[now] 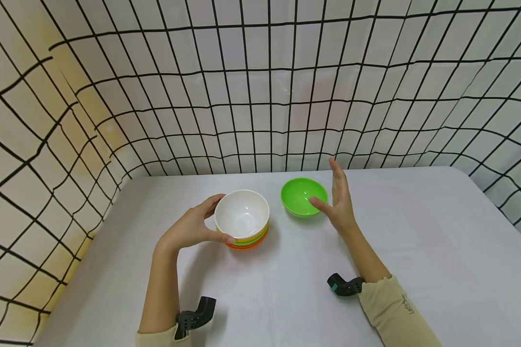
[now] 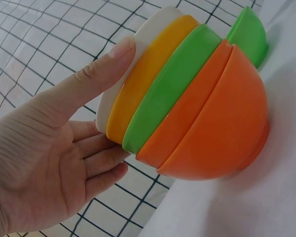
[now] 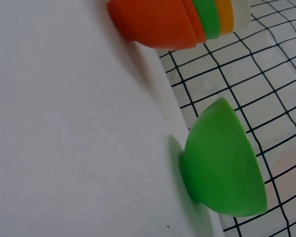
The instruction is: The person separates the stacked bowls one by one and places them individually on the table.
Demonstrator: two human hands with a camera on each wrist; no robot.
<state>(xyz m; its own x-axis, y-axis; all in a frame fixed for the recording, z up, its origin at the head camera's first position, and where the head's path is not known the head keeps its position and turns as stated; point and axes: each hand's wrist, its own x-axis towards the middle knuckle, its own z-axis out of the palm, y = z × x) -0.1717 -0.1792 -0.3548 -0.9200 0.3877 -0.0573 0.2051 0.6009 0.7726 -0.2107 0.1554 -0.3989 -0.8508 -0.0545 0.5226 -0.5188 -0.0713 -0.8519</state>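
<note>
A stack of nested bowls [image 2: 182,103] stands upright on the table, left of the middle in the head view. The white bowl [image 1: 242,212] is on top, with yellow, green and orange ones below. My left hand [image 1: 190,227] holds the stack's left side near the top, thumb on the near side and fingers round the far side. To the right of the stack sits a single bright green bowl [image 1: 296,193], upright, its inside facing up. My right hand [image 1: 340,209] is at that bowl's right side, thumb and fingers spread apart, the thumb overlapping its rim in the head view.
A white cloth-like surface covers the table [image 1: 260,299]. Behind its far edge and along the left rises a white backdrop with a black grid [image 1: 269,101]. Black wrist cameras [image 1: 195,315] are strapped to both forearms, below beige sleeves' cuffs.
</note>
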